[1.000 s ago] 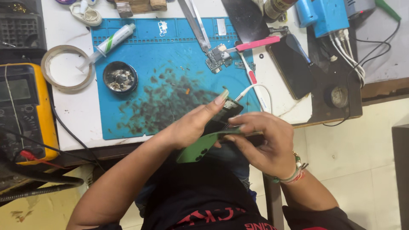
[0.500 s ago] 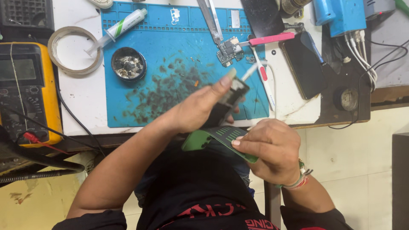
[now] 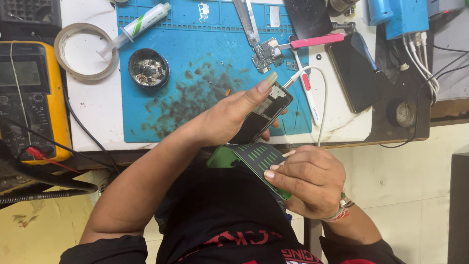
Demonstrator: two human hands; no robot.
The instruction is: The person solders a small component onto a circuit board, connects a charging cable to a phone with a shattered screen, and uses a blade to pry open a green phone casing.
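All positions are given relative to the blue work mat (image 3: 161, 112) on the white bench.

Left of the mat: a yellow multimeter (image 3: 31, 98) with a red probe lead, and a ring of tape (image 3: 85, 51) just beside the mat's left edge.

On the mat, upper left: a white syringe tube (image 3: 139, 24) lying tilted across the top corner, and a small round black tin (image 3: 148, 68) below it. The mat centre is stained dark.

On the mat, upper centre: metal tweezers (image 3: 246, 19) pointing down to a small circuit board (image 3: 266, 54), with a pink-handled tool (image 3: 315, 40) touching the board from the right.

At the mat's lower right edge: the left hand (image 3: 229, 117) grips a dark opened phone body (image 3: 264, 115), thumb on top, fingers underneath. The phone is tilted, its upper end over the mat, its lower end past the bench edge. A white cable (image 3: 315, 93) runs at the phone's upper end; contact cannot be confirmed from this view.

Below the mat, off the bench: the right hand (image 3: 308, 178) is closed on a green phone back cover (image 3: 249, 159), fingertips pressing its ribbed inner face. The cover sits just under the phone body, over the person's lap.

Right of the mat: a dark phone (image 3: 351, 73) lying flat and a blue device (image 3: 400, 17) with white cables.
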